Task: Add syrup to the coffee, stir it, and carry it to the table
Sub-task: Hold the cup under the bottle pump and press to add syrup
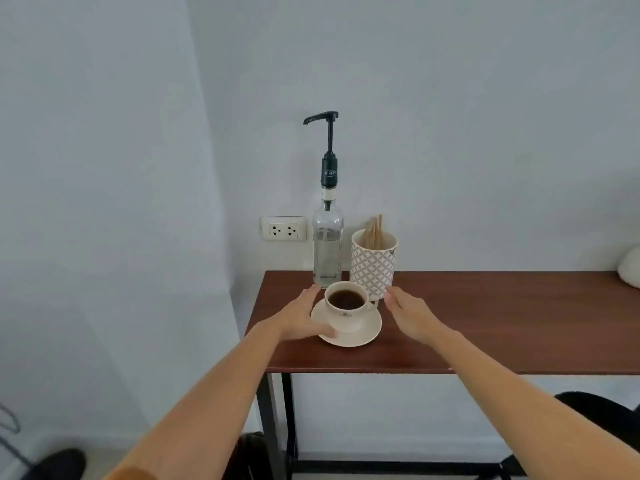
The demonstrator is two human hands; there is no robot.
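Observation:
A white cup of dark coffee (346,304) stands on a white saucer (367,332) near the left end of a brown table (502,327). Behind it rises a clear glass syrup bottle (327,251) with a tall black pump whose spout points left. A patterned white holder with wooden stir sticks (373,263) stands just right of the bottle. My left hand (304,317) touches the saucer's left rim, thumb on its front edge. My right hand (410,315) hovers with fingers apart just right of the saucer, near the holder's base.
The table stands against a pale wall with a double socket (283,228) left of the bottle. A white rounded object (630,268) sits at the table's far right edge. Dark objects lie on the floor under and beside the black table legs.

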